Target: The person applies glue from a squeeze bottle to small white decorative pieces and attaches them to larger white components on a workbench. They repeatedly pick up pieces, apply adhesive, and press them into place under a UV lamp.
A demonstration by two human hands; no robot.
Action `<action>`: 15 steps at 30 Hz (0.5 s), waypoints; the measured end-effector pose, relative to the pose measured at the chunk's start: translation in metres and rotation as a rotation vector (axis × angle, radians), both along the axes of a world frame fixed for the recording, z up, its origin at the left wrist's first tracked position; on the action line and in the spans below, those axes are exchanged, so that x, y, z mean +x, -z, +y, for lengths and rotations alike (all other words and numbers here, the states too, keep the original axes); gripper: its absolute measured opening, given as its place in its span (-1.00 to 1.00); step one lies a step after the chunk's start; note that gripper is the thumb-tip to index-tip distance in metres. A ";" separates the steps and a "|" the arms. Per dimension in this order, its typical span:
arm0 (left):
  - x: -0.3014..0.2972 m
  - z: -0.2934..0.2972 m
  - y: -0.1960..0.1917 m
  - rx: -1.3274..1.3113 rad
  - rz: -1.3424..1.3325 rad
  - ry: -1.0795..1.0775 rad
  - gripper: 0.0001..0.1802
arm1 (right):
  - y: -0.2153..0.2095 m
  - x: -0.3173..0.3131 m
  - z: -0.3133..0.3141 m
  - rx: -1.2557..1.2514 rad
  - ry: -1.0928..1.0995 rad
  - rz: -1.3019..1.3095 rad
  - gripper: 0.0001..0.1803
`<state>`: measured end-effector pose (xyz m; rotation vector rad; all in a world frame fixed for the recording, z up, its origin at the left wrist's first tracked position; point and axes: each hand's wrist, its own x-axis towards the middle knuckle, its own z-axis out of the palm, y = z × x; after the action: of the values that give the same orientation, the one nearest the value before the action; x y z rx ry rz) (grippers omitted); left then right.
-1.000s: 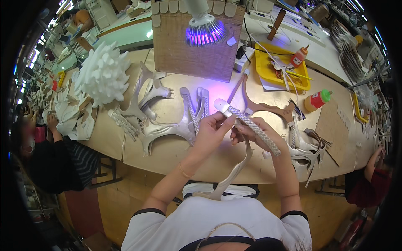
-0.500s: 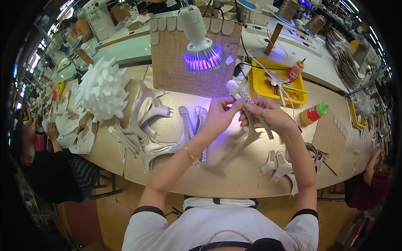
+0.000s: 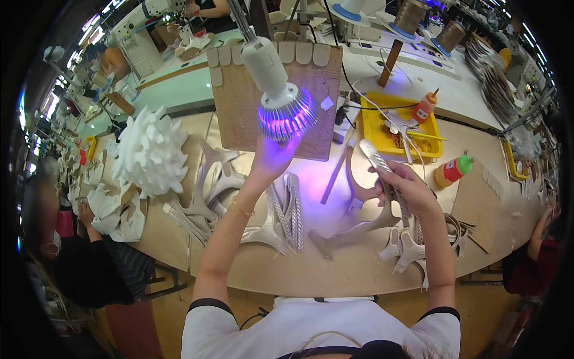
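My right hand (image 3: 411,186) is closed around a pale metallic shoe strap piece (image 3: 376,158) with a braided band; its rounded end sticks up past my fingers, and a forked part (image 3: 376,226) hangs below. My left hand (image 3: 274,160) is raised directly beneath a finned white lamp (image 3: 289,117) that glows violet. The lamp head and glare hide its fingers. Between my hands, another strap piece (image 3: 353,179) lies on the table under the violet light. Braided strap pieces (image 3: 293,209) lie beside my left forearm. Several small forked pieces (image 3: 408,250) rest near my right forearm.
A spiky white foam-like bundle (image 3: 149,152) stands at left. Behind the lamp leans a brown board (image 3: 239,113). A yellow tray (image 3: 373,105) and a green-capped glue bottle (image 3: 453,172) are at right. Cords cross near the tray. Other people sit at both sides.
My hands have separated: the left moved left and under the lamp, while the right keeps the strap piece, now lower and further right. The view has shifted slightly.
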<state>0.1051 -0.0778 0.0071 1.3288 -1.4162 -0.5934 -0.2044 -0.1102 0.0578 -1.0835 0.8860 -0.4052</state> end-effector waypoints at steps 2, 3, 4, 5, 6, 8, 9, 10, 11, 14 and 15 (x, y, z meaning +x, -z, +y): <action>0.008 -0.016 0.000 -0.156 -0.092 -0.044 -0.65 | 0.005 -0.010 -0.005 -0.084 0.026 0.040 -0.67; 0.011 -0.025 -0.001 -0.194 -0.121 -0.075 -0.60 | 0.011 -0.014 -0.004 -0.096 0.086 0.035 -0.68; 0.015 -0.034 -0.005 -0.271 -0.116 0.068 -0.43 | 0.016 -0.018 -0.002 -0.166 0.102 0.031 -0.69; 0.015 -0.047 -0.009 -0.307 -0.062 0.035 -0.56 | 0.021 -0.021 0.001 -0.225 0.132 0.063 -0.70; 0.010 -0.065 -0.014 -0.343 -0.006 0.002 -0.68 | 0.027 -0.022 0.003 -0.288 0.130 0.114 -0.72; 0.008 -0.084 -0.021 -0.392 -0.492 -0.332 -0.77 | 0.037 -0.021 0.009 -0.326 0.142 0.186 -0.76; 0.012 -0.088 -0.023 -0.339 -0.451 -0.403 -0.76 | 0.041 -0.018 0.012 -0.294 0.149 0.139 -0.76; 0.017 -0.091 -0.024 -0.332 -0.403 -0.465 -0.75 | 0.042 -0.017 0.014 -0.316 0.125 0.153 -0.76; 0.030 -0.091 -0.024 -0.298 -0.410 -0.528 -0.74 | 0.043 -0.015 0.014 -0.321 0.097 0.185 -0.76; 0.074 -0.087 -0.016 -0.473 -0.326 -0.890 -0.67 | 0.043 -0.007 0.017 -0.275 0.168 0.153 -0.74; 0.093 -0.087 -0.014 -0.379 -0.259 -1.011 -0.62 | 0.042 -0.004 0.018 -0.292 0.173 0.160 -0.74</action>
<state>0.1978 -0.1644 0.0211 1.6088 -0.8047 0.5041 -0.2088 -0.0920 0.0158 -1.3249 1.0900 -0.6118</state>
